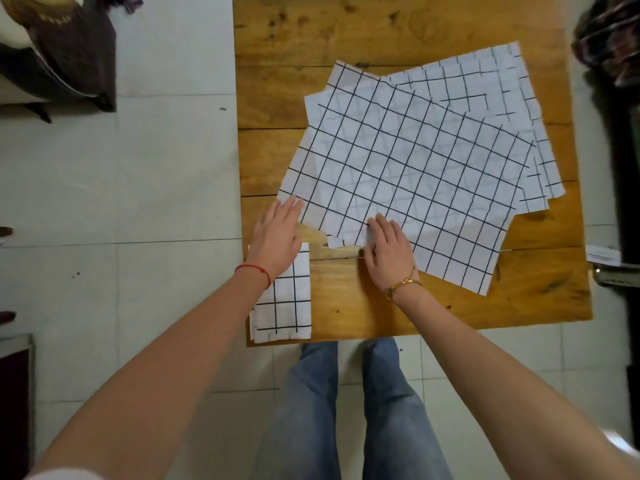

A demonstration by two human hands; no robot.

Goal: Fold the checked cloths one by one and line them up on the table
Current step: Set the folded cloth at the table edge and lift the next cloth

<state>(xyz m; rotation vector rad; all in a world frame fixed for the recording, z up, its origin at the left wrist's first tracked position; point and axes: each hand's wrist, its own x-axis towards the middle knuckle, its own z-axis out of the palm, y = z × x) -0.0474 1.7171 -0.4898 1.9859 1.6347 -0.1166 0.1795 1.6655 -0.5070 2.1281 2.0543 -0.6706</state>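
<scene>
A loose pile of white cloths with black checks (415, 157) lies spread over the middle and right of the wooden table (381, 32). One folded checked cloth (287, 306) sits at the table's near left corner. My left hand (277, 237) lies flat with fingers apart, over the far end of the folded cloth, fingertips reaching the top cloth's near left edge. My right hand (388, 251) rests on the near edge of the top spread cloth, fingers bent at its hem; whether it pinches the cloth is unclear.
Bare wood shows along the near edge (381, 313) and the far side of the table. Pale floor tiles (156, 168) surround it. Dark furniture stands at the upper left (69, 46) and along the right edge (623, 168). My legs in jeans (363, 410) stand below the table.
</scene>
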